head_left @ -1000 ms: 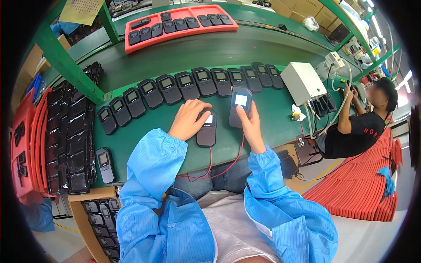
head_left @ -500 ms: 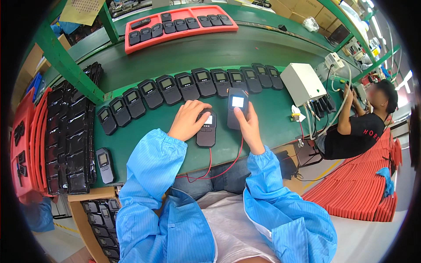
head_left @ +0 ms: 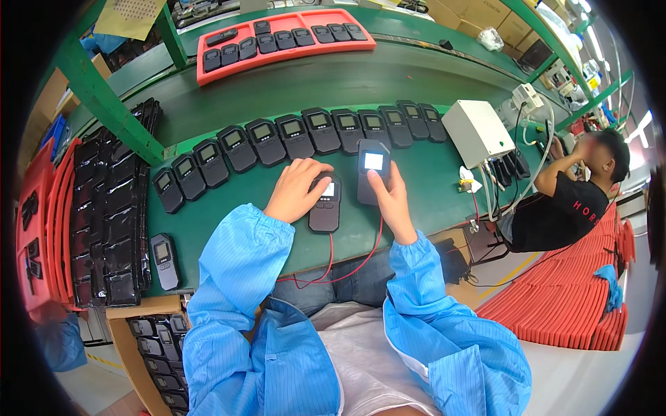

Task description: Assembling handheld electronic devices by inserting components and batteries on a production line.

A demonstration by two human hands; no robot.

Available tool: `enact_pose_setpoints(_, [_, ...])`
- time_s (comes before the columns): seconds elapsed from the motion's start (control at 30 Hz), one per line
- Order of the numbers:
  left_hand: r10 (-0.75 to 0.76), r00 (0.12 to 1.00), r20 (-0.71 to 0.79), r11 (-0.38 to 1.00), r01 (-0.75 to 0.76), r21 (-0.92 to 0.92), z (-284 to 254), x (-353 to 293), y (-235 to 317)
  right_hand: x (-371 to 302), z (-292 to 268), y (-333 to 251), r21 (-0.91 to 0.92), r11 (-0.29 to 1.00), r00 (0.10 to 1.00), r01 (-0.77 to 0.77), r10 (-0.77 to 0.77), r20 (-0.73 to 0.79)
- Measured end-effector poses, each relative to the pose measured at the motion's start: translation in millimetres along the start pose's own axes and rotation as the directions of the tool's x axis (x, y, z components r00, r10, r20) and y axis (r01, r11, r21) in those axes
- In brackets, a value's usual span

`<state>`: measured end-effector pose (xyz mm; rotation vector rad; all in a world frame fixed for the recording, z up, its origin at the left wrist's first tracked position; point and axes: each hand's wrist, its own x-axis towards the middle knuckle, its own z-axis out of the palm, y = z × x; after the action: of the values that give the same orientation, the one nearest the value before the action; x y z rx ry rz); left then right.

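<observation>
My right hand [head_left: 393,201] holds up a black handheld meter [head_left: 367,186] with its screen lit white. The thumb lies on its front just below the screen. Beside it on the green bench, my left hand [head_left: 297,191] closes over the top of a second black handheld meter [head_left: 324,219], partly covering its lit screen. Red wires [head_left: 331,251] run from the lower ends of both meters down past the bench edge. Beyond my hands, several similar meters [head_left: 266,144] with grey screens stand in a curved row. One more meter [head_left: 165,262] lies apart at the left.
A red tray [head_left: 215,75] of meters sits across the belt. At right are a white box [head_left: 479,132] with cables, a seated co-worker [head_left: 569,204] and stacked red trays [head_left: 555,298]. Black plastic trays [head_left: 111,222] and a carton [head_left: 132,305] of meters flank my left.
The co-worker's arm has lifted toward the head. My hands keep their holds on the two meters; the right one has shifted very slightly left.
</observation>
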<state>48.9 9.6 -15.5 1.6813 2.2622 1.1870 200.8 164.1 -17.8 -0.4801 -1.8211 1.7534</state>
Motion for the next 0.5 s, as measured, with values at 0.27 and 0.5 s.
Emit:
enact_pose_setpoints(0.27, [0.002, 1.000, 0.005, 1.000, -0.002, 0.002, -0.2, 0.1, 0.4, 0.5, -0.6, 0.8, -0.004, 1.000, 1.000, 0.004, -0.004, -0.002])
enact_pose_setpoints(0.5, [-0.010, 1.000, 0.011, 1.000, 0.010, 0.004, -0.2, 0.2, 0.8, 0.3, 0.0, -0.5, 0.007, 1.000, 1.000, 0.007, -0.007, -0.004])
